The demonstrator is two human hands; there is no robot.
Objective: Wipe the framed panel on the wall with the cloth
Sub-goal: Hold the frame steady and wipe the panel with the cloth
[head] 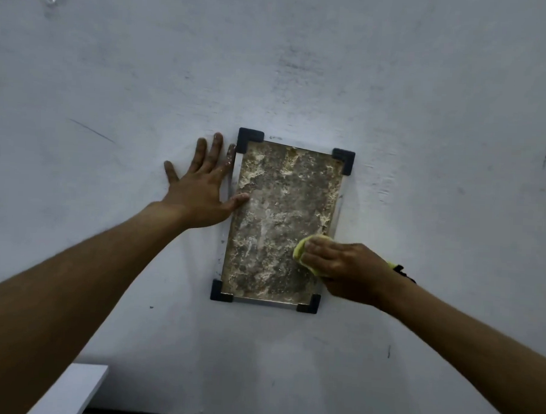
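Framed panel (280, 219): rectangular, long axis vertical, mottled crusted face, dark corner caps.
Left hand (200, 188) flat, released, on wall (396, 87); right hand (341, 266) grasping yellow cloth (301, 248).

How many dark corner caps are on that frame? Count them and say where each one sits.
4. One corner cap sits at the top left, one at the top right, one at the bottom left and one at the bottom right of the framed panel. None looks hidden.
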